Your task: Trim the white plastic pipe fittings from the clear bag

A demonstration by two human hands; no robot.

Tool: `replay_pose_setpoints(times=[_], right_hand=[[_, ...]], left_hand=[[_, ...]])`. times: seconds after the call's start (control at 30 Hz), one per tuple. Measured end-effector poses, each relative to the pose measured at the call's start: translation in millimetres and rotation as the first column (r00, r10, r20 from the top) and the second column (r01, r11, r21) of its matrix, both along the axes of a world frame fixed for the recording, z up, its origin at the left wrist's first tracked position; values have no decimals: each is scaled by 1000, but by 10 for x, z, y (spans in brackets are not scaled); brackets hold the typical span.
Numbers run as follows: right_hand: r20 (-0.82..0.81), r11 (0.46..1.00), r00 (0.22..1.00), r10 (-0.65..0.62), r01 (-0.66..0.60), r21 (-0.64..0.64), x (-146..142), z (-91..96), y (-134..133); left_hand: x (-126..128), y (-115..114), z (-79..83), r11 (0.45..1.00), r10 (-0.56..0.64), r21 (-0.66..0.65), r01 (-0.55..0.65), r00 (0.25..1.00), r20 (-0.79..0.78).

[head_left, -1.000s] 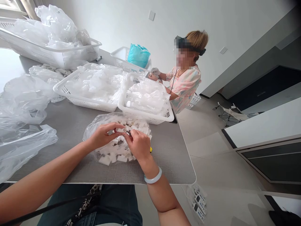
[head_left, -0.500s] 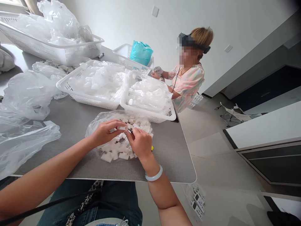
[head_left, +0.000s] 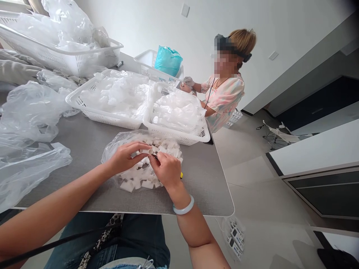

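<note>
A heap of short white plastic tube pieces (head_left: pixel 137 183) lies on a clear plastic bag (head_left: pixel 117 150) on the grey table (head_left: pixel 193 179). My left hand (head_left: pixel 125 158) is shut on a white tube piece (head_left: pixel 145 151) above the heap. Close against it, my right hand (head_left: pixel 165 170) grips a slim tool with a dark metal tip, its tip at the tube's end. The yellow end of the tool (head_left: pixel 181 175) sticks out below my palm, and my fingers hide most of the tool.
Two white baskets of bagged pieces (head_left: pixel 92 116) stand just beyond the heap, and another basket (head_left: pixel 56 61) sits far left. Loose clear bags (head_left: pixel 28 119) lie left. A gloved co-worker (head_left: pixel 224 101) sits beyond the table's right corner. The table's near edge (head_left: pixel 126 211) lies below my arms.
The view has shifted slightly, bringing grey cloth in at the far left. My hands stay on the same tube piece, with no clear change in grip.
</note>
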State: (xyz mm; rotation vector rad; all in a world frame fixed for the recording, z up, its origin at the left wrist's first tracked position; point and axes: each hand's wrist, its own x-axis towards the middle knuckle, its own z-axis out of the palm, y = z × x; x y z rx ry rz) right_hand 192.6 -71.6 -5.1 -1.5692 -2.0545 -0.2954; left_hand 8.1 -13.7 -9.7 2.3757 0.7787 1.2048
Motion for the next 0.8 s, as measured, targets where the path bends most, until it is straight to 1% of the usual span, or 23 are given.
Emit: replay_pose_setpoints(times=[0.2,0.27,0.4,0.53,0.67,0.8], right_hand=[[-8,999,999,-37,37,-18,1,-6,11],[-18,999,999,-47,46,-11,7,-8,20],[-24,999,999,-40,40,8,14,-7,22],[-3,1000,1000,-8,8,12,8,-8,12],[-12,999,999,-41,41,34,-1,-15,17],[-9,998,998,-58,58,-6,1,-16,24]], left_hand=[[-11,-26,47,996,-37,-86,34,999,-30],[-18,-17,56,995,-62,-86,59,998,-27],[-22,19,44,994,-95,-46,94,995,-15],[-15,30,17,997,-74,-34,73,997,-26],[-5,10,7,998,-38,-44,36,998,-43],[8,-5,9,997,-44,-68,40,997,-69]])
